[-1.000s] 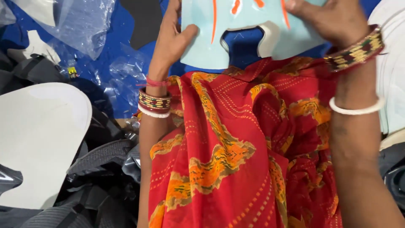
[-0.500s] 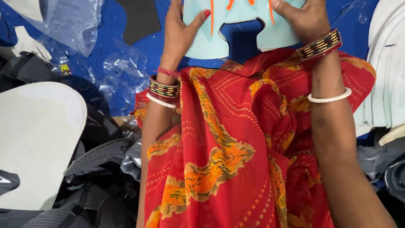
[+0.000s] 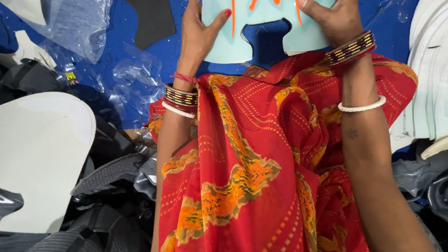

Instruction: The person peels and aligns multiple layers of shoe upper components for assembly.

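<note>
A red and orange patterned cloth (image 3: 261, 168) drapes over the lap, filling the middle, so both forearms rest across it. At 9 o'clock lies a big white sheet (image 3: 42, 154), set aside above dark grey pieces (image 3: 107, 172). At 12 o'clock, the pale blue cut-out panel (image 3: 261, 28) is held flat over the blue surface (image 3: 116, 51): the left hand (image 3: 198, 35) pinches 1 edge, the right hand (image 3: 333, 21) clasps the other, keeping it taut. Crumpled clear plastic (image 3: 79, 28) sits at 10 o'clock.

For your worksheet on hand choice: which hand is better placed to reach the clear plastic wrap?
Probably the left hand. It holds the pale blue sheet on the side where the plastic wrap lies; the right hand is farther away.
</note>
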